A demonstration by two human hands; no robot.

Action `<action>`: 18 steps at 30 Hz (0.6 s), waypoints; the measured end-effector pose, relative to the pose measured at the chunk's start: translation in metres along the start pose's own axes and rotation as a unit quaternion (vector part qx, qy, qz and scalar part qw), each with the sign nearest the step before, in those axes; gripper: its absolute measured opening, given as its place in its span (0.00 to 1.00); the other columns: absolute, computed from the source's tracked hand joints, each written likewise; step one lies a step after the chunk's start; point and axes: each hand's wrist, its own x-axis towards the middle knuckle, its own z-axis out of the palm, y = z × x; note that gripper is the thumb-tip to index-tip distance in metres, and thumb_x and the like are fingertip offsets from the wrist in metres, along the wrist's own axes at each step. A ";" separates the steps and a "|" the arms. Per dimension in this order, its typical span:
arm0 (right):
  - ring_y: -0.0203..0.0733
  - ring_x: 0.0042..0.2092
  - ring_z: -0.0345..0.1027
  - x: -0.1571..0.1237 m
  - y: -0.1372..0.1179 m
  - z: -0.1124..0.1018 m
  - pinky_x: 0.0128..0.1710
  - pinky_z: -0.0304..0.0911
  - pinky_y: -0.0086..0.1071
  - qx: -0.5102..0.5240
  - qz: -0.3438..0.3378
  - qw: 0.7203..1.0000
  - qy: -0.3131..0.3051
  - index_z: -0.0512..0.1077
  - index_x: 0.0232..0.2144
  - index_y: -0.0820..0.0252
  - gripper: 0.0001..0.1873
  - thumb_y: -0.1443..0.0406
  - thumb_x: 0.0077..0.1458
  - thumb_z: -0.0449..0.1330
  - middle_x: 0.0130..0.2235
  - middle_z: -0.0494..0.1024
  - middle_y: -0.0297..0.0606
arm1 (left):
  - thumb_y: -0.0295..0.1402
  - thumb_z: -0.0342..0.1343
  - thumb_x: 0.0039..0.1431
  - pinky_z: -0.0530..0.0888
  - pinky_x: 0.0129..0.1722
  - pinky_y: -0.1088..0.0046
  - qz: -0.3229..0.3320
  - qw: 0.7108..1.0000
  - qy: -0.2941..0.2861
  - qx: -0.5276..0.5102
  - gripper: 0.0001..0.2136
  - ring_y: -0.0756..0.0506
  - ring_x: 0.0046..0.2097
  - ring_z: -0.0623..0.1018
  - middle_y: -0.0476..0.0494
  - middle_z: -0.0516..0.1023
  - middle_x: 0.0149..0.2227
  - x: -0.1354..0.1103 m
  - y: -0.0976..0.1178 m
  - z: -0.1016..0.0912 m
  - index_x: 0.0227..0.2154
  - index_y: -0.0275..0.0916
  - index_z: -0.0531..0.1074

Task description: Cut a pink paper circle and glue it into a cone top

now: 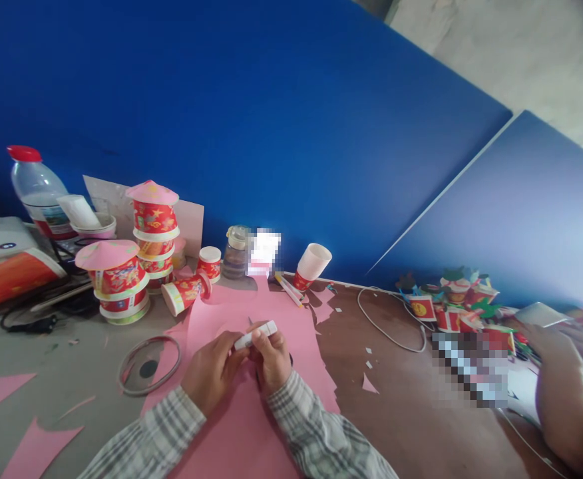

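Over a large pink paper sheet (291, 319), both of my hands meet on a small white block-like piece (244, 341) whose exact kind I cannot make out. My left hand (211, 369) is closed, pinching its left end. The thumb and fingers of my right hand (271, 362) press on its other end. A thin dark tip (251, 321) sticks up behind the fingers, and a bit of black shows beside my right palm; they look like parts of scissors, mostly hidden by the hand.
Red paper-cup towers (156, 216) with pink cone tops, a bottle (42, 193) and a jar (235, 256) stand along the blue partition (271, 120). A cable ring (122, 372) lies left, pink scraps (42, 446) nearby. At right are another person's arm (566, 392) and cup crafts (451, 299).
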 end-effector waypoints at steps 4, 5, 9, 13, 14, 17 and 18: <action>0.27 0.14 0.50 0.003 0.001 -0.002 0.14 0.47 0.20 0.002 0.004 1.000 0.015 0.72 0.19 0.61 0.14 0.57 0.34 0.67 0.12 0.64 0.24 | 0.41 0.43 0.48 0.66 0.18 0.71 0.034 0.992 0.009 0.118 0.09 0.45 0.22 0.72 0.50 0.72 0.20 -0.003 -0.004 0.002 0.25 0.44 0.64; 0.27 0.14 0.50 0.004 0.002 -0.002 0.14 0.46 0.20 0.003 0.007 1.000 0.020 0.72 0.18 0.62 0.14 0.57 0.33 0.68 0.11 0.63 0.24 | 0.42 0.42 0.48 0.65 0.17 0.71 0.042 0.989 0.011 0.145 0.09 0.44 0.21 0.72 0.50 0.71 0.19 -0.003 -0.004 0.003 0.24 0.44 0.64; 0.26 0.13 0.47 0.004 0.002 0.000 0.13 0.44 0.19 0.017 0.027 0.999 0.041 0.71 0.16 0.64 0.16 0.57 0.32 0.68 0.10 0.61 0.23 | 0.43 0.40 0.49 0.61 0.14 0.70 0.068 0.974 0.019 0.217 0.11 0.44 0.18 0.70 0.51 0.70 0.17 -0.002 0.000 0.004 0.20 0.44 0.61; 0.26 0.12 0.47 0.008 -0.001 0.000 0.11 0.44 0.20 0.042 0.072 0.995 0.047 0.70 0.14 0.64 0.16 0.57 0.31 0.68 0.07 0.60 0.23 | 0.43 0.42 0.48 0.60 0.13 0.71 0.066 0.975 0.022 0.210 0.11 0.45 0.17 0.69 0.52 0.69 0.15 -0.001 -0.002 0.005 0.19 0.44 0.61; 0.27 0.11 0.47 0.010 -0.003 -0.002 0.11 0.44 0.20 0.052 0.085 0.994 0.047 0.70 0.14 0.63 0.16 0.57 0.31 0.68 0.07 0.60 0.23 | 0.42 0.43 0.48 0.60 0.13 0.72 0.058 0.980 0.020 0.191 0.10 0.46 0.17 0.69 0.53 0.68 0.15 -0.001 -0.003 0.004 0.19 0.44 0.61; 0.28 0.10 0.45 0.019 -0.013 -0.008 0.11 0.46 0.22 0.093 0.112 0.988 0.050 0.67 0.14 0.59 0.17 0.53 0.32 0.65 0.06 0.56 0.20 | 0.42 0.49 0.44 0.64 0.16 0.74 0.035 0.993 0.022 0.115 0.08 0.48 0.18 0.68 0.55 0.67 0.17 -0.002 -0.005 0.000 0.24 0.44 0.64; 0.28 0.10 0.44 0.022 -0.017 -0.009 0.11 0.47 0.22 0.106 0.117 0.986 0.050 0.66 0.14 0.57 0.17 0.52 0.32 0.64 0.06 0.56 0.19 | 0.43 0.51 0.42 0.65 0.16 0.74 0.030 0.995 0.025 0.089 0.11 0.49 0.18 0.68 0.55 0.67 0.18 -0.001 -0.004 -0.002 0.28 0.44 0.64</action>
